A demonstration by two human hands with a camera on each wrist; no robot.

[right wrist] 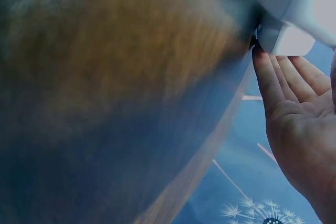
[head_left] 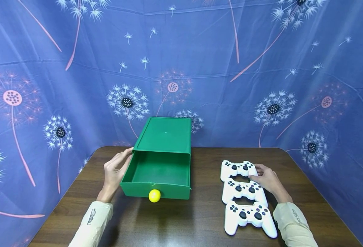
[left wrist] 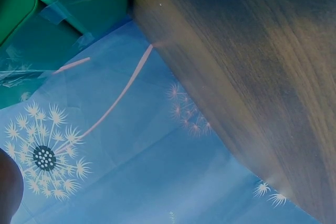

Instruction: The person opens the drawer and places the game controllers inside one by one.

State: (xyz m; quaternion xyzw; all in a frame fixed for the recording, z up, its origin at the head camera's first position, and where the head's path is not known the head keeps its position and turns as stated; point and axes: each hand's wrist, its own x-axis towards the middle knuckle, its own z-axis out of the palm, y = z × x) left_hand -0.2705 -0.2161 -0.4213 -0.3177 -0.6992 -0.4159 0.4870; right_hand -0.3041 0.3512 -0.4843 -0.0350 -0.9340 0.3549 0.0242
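A green box [head_left: 169, 133] stands left of centre in the head view, its drawer [head_left: 156, 190] pulled out toward me. The drawer has a round yellow knob [head_left: 154, 196] and shows a bare inside. My left hand [head_left: 114, 171] touches the box's left side with extended fingers; only a dark bit of it shows in the left wrist view. To the right, three white game controllers lie in a column: a far one [head_left: 230, 168], a middle one [head_left: 244, 191] and a near one [head_left: 249, 216]. My right hand [head_left: 269, 180] pinches the far controller's right grip between thumb and fingers.
Everything sits on a brown wooden table [head_left: 206, 219]. A blue cloth [head_left: 218, 103] with dandelion prints hangs close behind the table and along its sides. Clear tape [left wrist: 55, 11] sticks to the green box in the left wrist view.
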